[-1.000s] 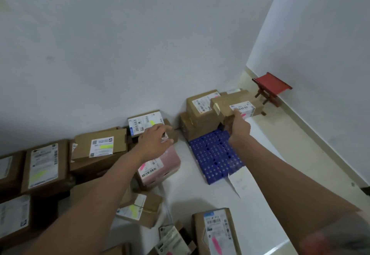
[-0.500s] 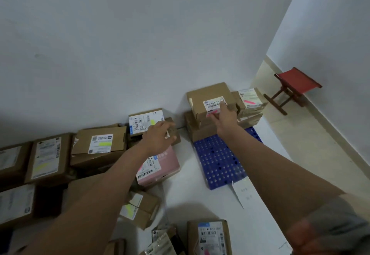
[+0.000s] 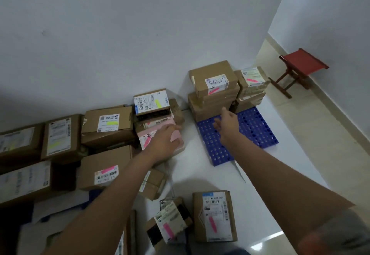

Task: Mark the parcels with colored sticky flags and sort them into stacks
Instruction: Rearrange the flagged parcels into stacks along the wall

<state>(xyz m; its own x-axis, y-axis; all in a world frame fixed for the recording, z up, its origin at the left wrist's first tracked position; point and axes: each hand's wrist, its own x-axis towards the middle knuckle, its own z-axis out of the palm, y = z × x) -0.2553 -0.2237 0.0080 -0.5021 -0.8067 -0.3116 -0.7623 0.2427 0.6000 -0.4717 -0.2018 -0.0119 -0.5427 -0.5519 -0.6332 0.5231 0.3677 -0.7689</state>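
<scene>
Right hand (image 3: pixel 227 123) has left the stacked parcel (image 3: pixel 213 78); left hand (image 3: pixel 164 142) reaches the pink parcel (image 3: pixel 176 134).

We see two bare forearms, no watch, band or glove on either. Left hand (image 3: pixel 164 144) and right hand (image 3: pixel 227 123) carry no rings that we can make out. At the right upper arm, a short grey sleeve (image 3: pixel 340 234) shows, with a blurred reddish patch on it near the frame's lower edge. The left arm's sleeve lies out of frame.
</scene>
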